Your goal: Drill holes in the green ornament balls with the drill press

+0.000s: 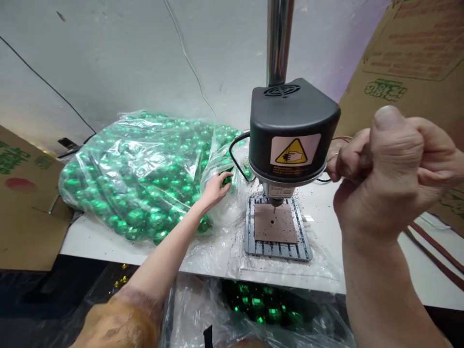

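Note:
My left hand point(216, 188) reaches into the mouth of a clear plastic bag point(145, 164) full of shiny green faceted balls. Its thumb and fingers are curled about a green ball point(227, 180), only partly visible. On the right, my right hand point(391, 169) is closed in a fist beside the black head of a small drill press point(295, 130); whatever lies inside the fist is hidden. Under the drill bit point(274, 210) sits a brown square board point(264, 232) with one dark hole, on a slotted grey metal base point(279, 250).
Dark shavings lie on and around the base. Below the white table's edge point(311, 285) is another plastic bag with green balls point(257, 303). Cardboard boxes stand at the left point(29, 208) and right point(409, 58). A black cable point(234, 150) loops beside the drill head.

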Available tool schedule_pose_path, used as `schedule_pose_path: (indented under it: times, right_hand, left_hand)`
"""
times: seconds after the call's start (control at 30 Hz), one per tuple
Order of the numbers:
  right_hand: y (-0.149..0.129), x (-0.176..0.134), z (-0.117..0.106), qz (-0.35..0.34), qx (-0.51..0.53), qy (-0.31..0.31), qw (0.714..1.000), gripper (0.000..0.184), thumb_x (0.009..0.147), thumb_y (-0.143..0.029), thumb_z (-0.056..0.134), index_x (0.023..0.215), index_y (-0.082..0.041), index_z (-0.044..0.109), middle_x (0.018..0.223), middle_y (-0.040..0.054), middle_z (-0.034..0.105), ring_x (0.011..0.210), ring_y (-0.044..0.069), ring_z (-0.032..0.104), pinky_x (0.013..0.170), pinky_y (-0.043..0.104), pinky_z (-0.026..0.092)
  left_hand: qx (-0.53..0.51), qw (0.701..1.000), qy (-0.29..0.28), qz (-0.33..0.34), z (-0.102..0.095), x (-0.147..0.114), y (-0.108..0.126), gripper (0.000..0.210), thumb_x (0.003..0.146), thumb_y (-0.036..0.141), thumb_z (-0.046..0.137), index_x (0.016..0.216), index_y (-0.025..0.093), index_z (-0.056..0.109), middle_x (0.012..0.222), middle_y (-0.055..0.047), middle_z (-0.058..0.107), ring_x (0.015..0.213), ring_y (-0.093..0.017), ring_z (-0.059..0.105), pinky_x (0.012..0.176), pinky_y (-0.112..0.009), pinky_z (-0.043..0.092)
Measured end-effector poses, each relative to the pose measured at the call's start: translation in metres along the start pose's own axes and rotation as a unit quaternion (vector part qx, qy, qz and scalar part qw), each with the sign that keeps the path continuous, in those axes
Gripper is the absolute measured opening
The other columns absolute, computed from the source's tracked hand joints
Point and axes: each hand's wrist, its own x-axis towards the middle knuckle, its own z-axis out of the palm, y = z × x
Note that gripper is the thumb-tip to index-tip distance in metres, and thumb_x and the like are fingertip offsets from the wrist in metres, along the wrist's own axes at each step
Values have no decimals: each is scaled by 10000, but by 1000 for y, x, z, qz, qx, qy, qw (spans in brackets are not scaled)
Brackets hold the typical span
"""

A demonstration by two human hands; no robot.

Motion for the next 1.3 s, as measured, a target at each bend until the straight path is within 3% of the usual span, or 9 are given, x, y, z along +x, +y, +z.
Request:
schedule_pose_path:
  times: [0.07, 0.17, 0.23, 0.3, 0.43, 0.63, 1.03, 1.13, 1.3]
  right_hand:
    - [3, 1, 0, -10, 5, 2, 1000, 467, 932, -261, 618, 519, -197, 411, 468, -68, 334, 422, 48, 358, 459, 309, 300]
    - [7, 3, -1, -22, 19, 4, 1000, 463, 912, -284, 654, 515, -218, 424, 453, -65, 352, 397, 77, 347, 425, 335, 284]
    - [7, 4, -2, -21, 30, 6, 999, 449, 904, -287, 666, 528, -227, 430, 449, -67, 358, 385, 85, 342, 411, 340, 272]
    - [6, 5, -2, -15, 37, 2, 999, 430, 900, -277, 668, 540, -233, 439, 447, -68, 374, 381, 93, 344, 408, 346, 266]
    - [2, 4, -1, 0, 46, -9, 999, 431, 890, -280, 674, 543, -247, 420, 443, -70, 406, 388, 103, 346, 425, 356, 272]
    - [1, 3, 0, -1, 50, -14, 999, 429, 918, -259, 632, 570, -239, 382, 456, -84, 376, 412, 73, 343, 451, 310, 282]
    - [2, 1, -3, -20, 44, -31, 998, 433, 950, -268, 602, 596, -230, 355, 496, -69, 351, 449, 66, 332, 482, 297, 284]
    - [2, -1, -2, -19, 32, -31, 999, 441, 967, -267, 583, 604, -220, 336, 513, -64, 334, 468, 55, 352, 507, 271, 297]
    - [2, 0, -3, -30, 23, -34, 999, 445, 958, -287, 588, 599, -223, 335, 501, -67, 343, 454, 61, 342, 494, 279, 291]
  left_hand:
    - [-221, 975, 22, 9, -1, -26, 9, 355, 883, 307, 713, 1227, 218, 712, 1057, -78, 722, 940, -228, 691, 820, -341, 591]
    - [-530, 847, 7, -47, 9, -61, 26, 478, 829, 426, 791, 1247, 237, 657, 1068, -55, 724, 876, -200, 723, 718, -310, 607]
    - [-611, 785, -28, -101, 22, -77, 37, 564, 787, 461, 841, 1256, 236, 622, 1051, -55, 733, 824, -203, 750, 673, -305, 604]
    - [-630, 763, -54, -136, 36, -87, 45, 628, 768, 506, 866, 1264, 230, 596, 1011, -56, 739, 752, -204, 757, 594, -282, 568]
    - [-583, 802, -37, -125, 61, -91, 51, 687, 749, 597, 878, 1246, 206, 609, 943, -34, 733, 615, -128, 662, 490, -225, 441]
    - [-516, 855, -6, -48, 84, -89, 56, 663, 712, 610, 900, 1176, 210, 646, 1008, -44, 750, 914, -179, 688, 816, -294, 541]
    - [-355, 935, 12, 18, 99, -93, 64, 590, 688, 475, 951, 1164, 226, 709, 1038, -52, 667, 959, -236, 643, 846, -359, 530]
    - [-340, 939, 27, 50, 103, -95, 69, 545, 690, 427, 958, 1133, 234, 705, 1157, -73, 657, 1123, -277, 634, 994, -421, 515]
    - [-415, 907, -29, 58, 111, -98, 73, 537, 783, 394, 903, 1211, 220, 629, 1291, -118, 677, 1194, -291, 649, 1075, -469, 496]
